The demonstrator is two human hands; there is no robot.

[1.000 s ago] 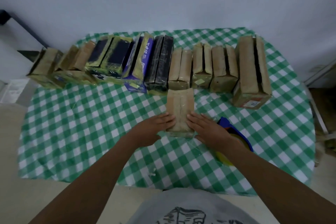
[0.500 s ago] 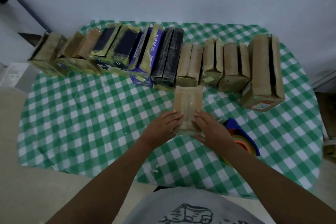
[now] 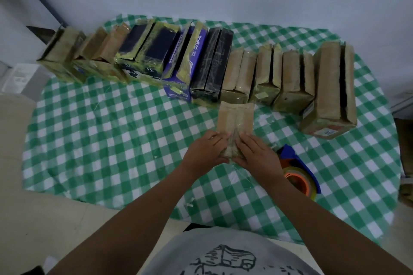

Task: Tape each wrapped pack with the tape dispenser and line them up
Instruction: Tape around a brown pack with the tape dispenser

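Observation:
A brown wrapped pack [image 3: 235, 118] with shiny tape down its middle lies flat on the green checked tablecloth [image 3: 125, 131], just in front of the row. My left hand [image 3: 204, 152] and my right hand [image 3: 257, 154] hold its near end, fingers on top and thumbs against the end face. A blue tape dispenser [image 3: 298, 167] with an orange and yellow roll lies just right of my right wrist, partly hidden by it. Several taped packs [image 3: 239, 73] stand side by side in a row along the table's far side.
The row runs from a brown pack [image 3: 61, 56] overhanging the left table edge to a large brown box [image 3: 330, 91] at the right. A white wall rises right behind the table. Small tape scraps [image 3: 188, 204] lie near the front edge.
My hands have slid from the pack's sides onto its top near end and closed in towards each other. The view has tilted down slightly.

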